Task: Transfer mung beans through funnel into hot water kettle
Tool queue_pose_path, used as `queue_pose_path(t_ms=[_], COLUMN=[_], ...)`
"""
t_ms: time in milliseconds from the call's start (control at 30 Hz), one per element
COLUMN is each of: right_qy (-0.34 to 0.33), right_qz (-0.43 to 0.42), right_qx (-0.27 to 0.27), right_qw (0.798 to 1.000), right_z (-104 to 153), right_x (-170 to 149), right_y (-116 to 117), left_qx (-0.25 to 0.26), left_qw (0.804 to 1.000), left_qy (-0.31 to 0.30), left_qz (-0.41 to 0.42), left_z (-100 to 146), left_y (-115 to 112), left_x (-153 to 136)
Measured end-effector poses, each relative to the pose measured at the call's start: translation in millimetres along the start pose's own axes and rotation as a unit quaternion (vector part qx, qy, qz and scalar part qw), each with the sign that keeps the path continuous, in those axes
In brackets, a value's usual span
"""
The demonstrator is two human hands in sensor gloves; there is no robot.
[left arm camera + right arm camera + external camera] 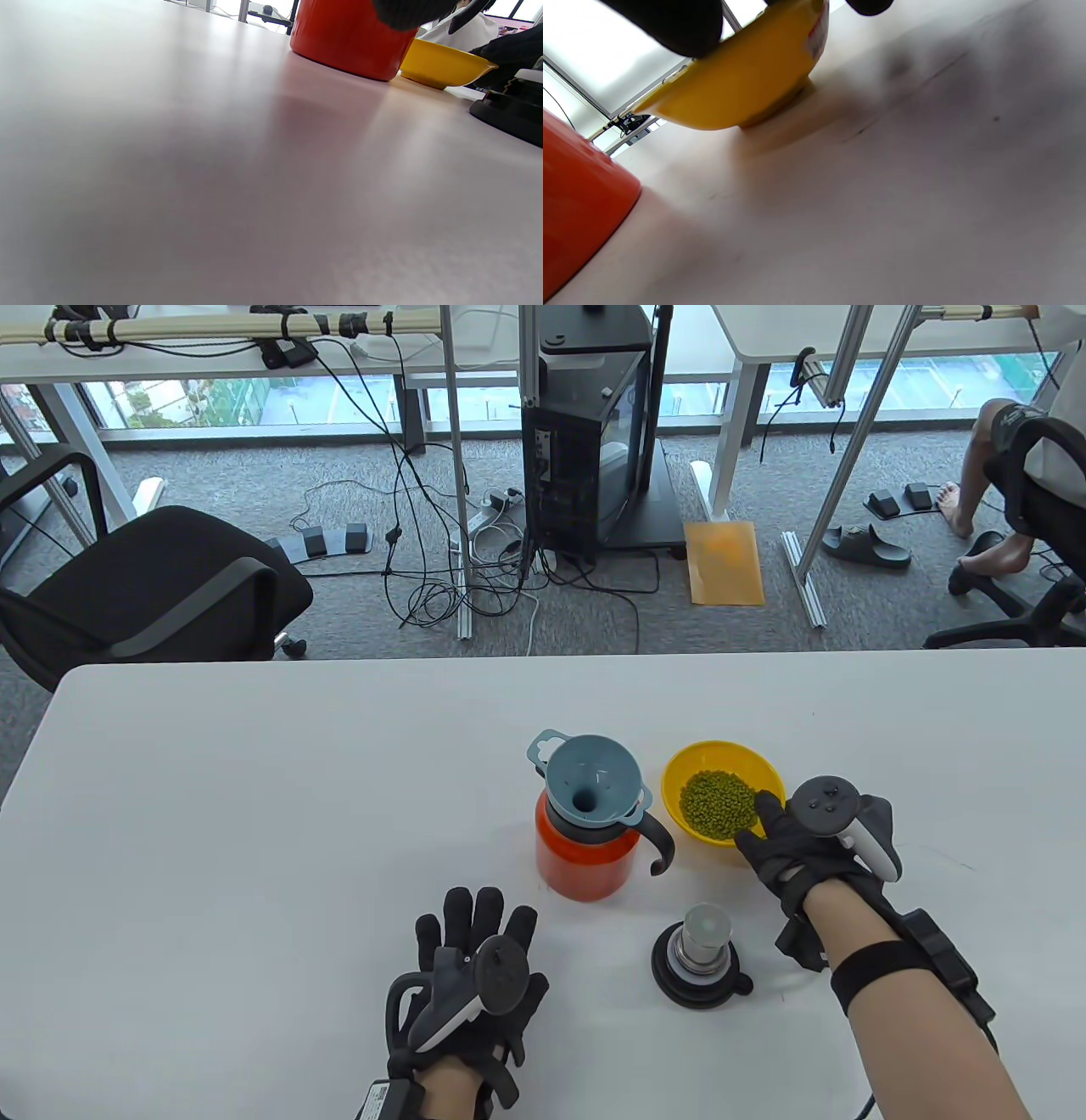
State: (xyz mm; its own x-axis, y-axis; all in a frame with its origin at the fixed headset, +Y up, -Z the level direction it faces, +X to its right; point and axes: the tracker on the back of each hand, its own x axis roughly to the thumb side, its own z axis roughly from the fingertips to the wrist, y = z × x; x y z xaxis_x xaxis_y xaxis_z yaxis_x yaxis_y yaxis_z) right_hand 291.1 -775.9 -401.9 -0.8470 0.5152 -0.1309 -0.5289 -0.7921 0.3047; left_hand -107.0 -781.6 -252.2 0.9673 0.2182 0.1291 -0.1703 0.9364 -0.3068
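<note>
Beans [719,806], small, round and green, lie heaped in one smooth yellow bowl [689,763] on the matte white table [254,814], just right of the single glossy red kettle [581,861] with a blue-grey cone-shaped funnel [590,789] seated in its mouth. One round black-and-silver lid [701,956] rests apart, nearer the person. Right hand [802,840] grasps the bowl's near rim, a finger over the edge; left hand [471,976] lies flat and released, fingers spread.

I read the table view as bright and sharp, daylight entering from the far windows [212,398]. Both wrist views are soft; the table [925,190] shows motion blur, and the windows there blow out white.
</note>
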Motion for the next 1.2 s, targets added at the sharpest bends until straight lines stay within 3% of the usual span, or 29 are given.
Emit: queue_pose_path(t_ms=[167, 300, 400, 633, 767, 1000, 1200], right_qy=[0.015, 0.048, 0.065, 0.056, 0.032, -0.019, -0.057], right_qz=[-0.137, -0.147, -0.197, -0.252, -0.278, -0.269, -0.269], right_qx=[-0.039, -0.11, -0.16, -0.169, -0.178, -0.164, -0.162], right_qw=[0.99, 0.982, 0.965, 0.951, 0.943, 0.949, 0.948], right_z=[-5.8, -4.5, -0.9, 8.8, 17.7, 36.3, 49.6], right_x=[-6.5, -8.2, -13.5, -13.7, -0.5, 44.0, 84.8], right_y=[4.1, -2.1, -5.6, -22.4, -43.8, -84.9, -104.0], left_qx=[0.002, 0.002, 0.01, 0.013, 0.007, 0.003, 0.004], left_qw=[1.0, 1.0, 1.0, 1.0, 1.0, 1.0, 1.0], left_qy=[-0.002, -0.005, -0.009, -0.011, -0.013, -0.018, -0.021], left_qz=[0.002, 0.002, 0.006, 0.009, 0.008, 0.01, 0.013], left_z=[-0.7, -1.0, -1.0, -1.8, -1.8, -2.4, -2.6], left_y=[-0.2, -0.4, 0.7, 0.5, 0.0, -0.5, -0.7], left_x=[0.9, 1.7, 1.8, 1.7, 2.1, 3.1, 3.3])
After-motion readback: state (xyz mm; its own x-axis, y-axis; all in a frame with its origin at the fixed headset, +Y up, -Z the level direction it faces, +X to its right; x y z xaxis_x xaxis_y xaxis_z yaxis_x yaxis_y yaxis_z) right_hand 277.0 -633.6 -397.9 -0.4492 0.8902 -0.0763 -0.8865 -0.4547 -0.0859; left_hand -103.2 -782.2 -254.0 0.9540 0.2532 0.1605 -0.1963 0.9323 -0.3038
